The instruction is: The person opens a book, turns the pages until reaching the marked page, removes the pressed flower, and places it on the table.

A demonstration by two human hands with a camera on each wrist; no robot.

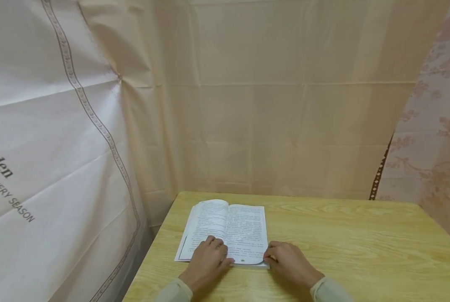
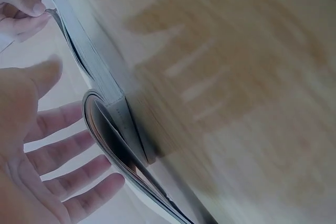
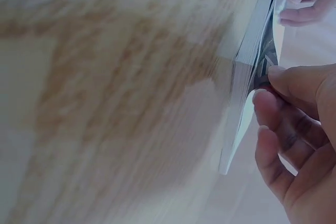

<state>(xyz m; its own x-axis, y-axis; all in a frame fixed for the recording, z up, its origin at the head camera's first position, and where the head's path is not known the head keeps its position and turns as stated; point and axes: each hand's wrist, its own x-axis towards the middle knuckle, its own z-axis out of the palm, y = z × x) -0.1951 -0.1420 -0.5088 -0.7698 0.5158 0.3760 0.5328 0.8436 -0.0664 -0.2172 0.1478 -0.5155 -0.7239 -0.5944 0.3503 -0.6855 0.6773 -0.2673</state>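
Note:
An open book [image 1: 245, 226] lies on the wooden table, printed text on both pages and a small green mark low on the right page. My left hand [image 1: 208, 262] rests over the lower part of the left page, near the spine. In the left wrist view its fingers [image 2: 65, 153] are spread and fairly straight against the bowed pages. At the bottom right corner, my right hand [image 1: 290, 262] pinches a page [image 3: 247, 111] between thumb and forefinger. That corner is lifted a little off the thick block of pages beneath.
The light wooden table [image 1: 345, 239] extends to the right of the book. Behind it hangs a beige cloth [image 1: 270, 105]. A white printed sheet [image 1: 32, 138] covers the left side, and a floral cloth [image 1: 436, 126] hangs at the right.

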